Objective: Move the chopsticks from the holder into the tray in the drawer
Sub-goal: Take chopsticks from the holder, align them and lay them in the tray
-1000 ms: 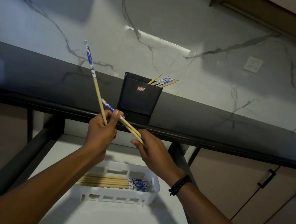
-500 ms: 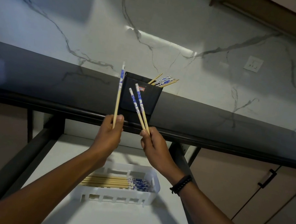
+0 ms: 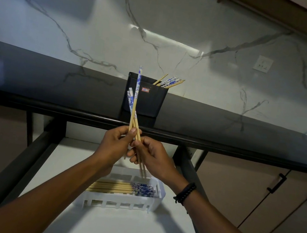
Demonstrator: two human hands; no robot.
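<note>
Where left hand [image 3: 113, 148] and right hand [image 3: 155, 161] pinch the chopsticks [image 3: 135, 101], curled fingers [image 3: 132, 134] hide the shafts' middles.

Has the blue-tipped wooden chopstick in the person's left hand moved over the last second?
Yes. The blue-tipped wooden chopstick swung rightward, from leaning left to upright; its tip now overlaps the black rectangular holder instead of standing left of it.

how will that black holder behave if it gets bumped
The black holder looks tall with few chopsticks left, so probably light and tippy. They lean to one corner, likely biasing it there. The glossy countertop may let it slide.
</note>
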